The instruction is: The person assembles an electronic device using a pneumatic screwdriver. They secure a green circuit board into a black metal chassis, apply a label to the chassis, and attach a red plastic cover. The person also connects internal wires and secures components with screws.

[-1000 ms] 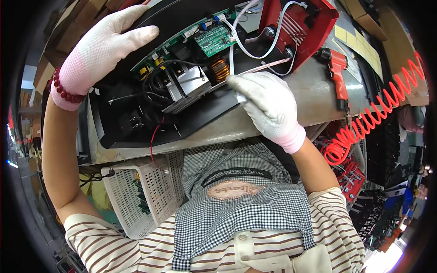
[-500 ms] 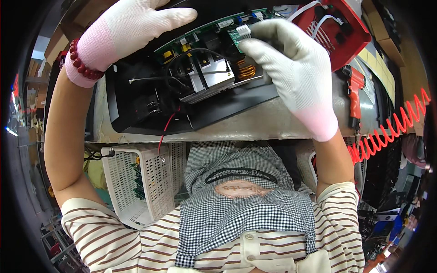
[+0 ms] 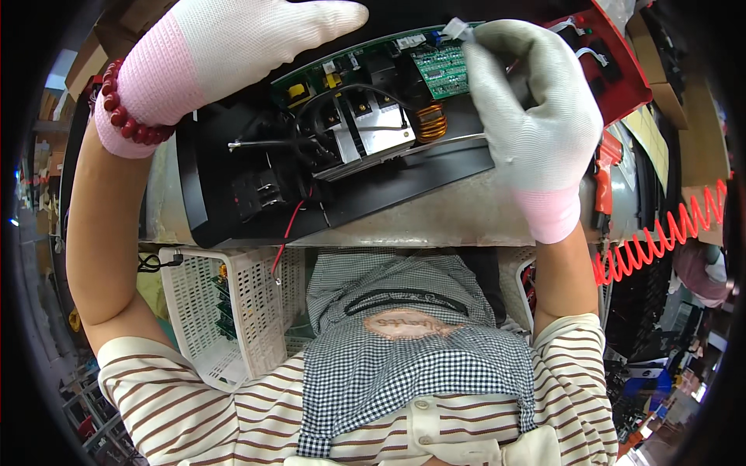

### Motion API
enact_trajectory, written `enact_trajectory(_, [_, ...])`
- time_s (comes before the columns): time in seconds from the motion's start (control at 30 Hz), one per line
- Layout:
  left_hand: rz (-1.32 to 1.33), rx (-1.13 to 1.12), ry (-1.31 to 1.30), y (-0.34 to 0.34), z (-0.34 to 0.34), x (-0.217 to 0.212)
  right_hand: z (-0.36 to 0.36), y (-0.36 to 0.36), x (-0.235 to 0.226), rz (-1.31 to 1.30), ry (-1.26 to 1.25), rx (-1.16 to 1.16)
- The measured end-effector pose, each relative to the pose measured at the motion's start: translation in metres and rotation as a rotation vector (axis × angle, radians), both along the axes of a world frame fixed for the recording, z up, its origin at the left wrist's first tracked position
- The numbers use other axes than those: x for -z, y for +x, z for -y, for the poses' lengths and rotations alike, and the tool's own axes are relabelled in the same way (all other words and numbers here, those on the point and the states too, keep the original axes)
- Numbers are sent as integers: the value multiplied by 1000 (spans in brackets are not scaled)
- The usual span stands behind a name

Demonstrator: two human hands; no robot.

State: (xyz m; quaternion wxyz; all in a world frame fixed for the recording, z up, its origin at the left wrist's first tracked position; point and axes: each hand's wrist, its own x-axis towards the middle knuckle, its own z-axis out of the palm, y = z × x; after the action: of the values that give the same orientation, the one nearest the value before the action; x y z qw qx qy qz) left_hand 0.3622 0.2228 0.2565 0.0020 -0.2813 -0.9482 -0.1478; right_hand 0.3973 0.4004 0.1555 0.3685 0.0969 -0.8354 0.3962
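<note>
My right hand [image 3: 536,109], in a white glove with a pink cuff, pinches a small white plug connector [image 3: 457,29] between thumb and fingertips. It hovers over the far right part of a black metal housing [image 3: 373,194]. Just beside the fingers is a green circuit board [image 3: 441,71], partly covered by the hand. My left hand [image 3: 249,46], gloved alike, reaches over the housing's far left with thumb stretched out; its other fingers run partly out of the picture. Inside the housing are silver heat sinks [image 3: 381,133], a copper coil [image 3: 432,123] and black cables.
At the right a red panel [image 3: 622,70] with white wires adjoins the housing. Next to it lies a red power screwdriver [image 3: 604,179] near a red coiled hose [image 3: 660,241]. A red wire [image 3: 289,225] hangs over the bench edge [image 3: 435,233] above a white plastic basket [image 3: 260,311].
My right hand has moved right with the plug connector, uncovering more of the green board. The left hand has shifted slightly up and right.
</note>
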Motion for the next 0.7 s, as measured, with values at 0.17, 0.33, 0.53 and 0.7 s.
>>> enact_trajectory(0.17, [-268,188,348,-13,0,29,-13,-4,3,-143,129,-53])
enact_trajectory(0.33, [-381,547,100,-23,-2,-3,-10,2,-13,217,-313,-294])
enact_trajectory(0.53, [449,-16,115,0,-22,-37,-8,9,-17,140,-39,-191])
enact_trajectory(0.7, [731,-196,253,7,-24,-47,-12,1,-10,-378,295,-85])
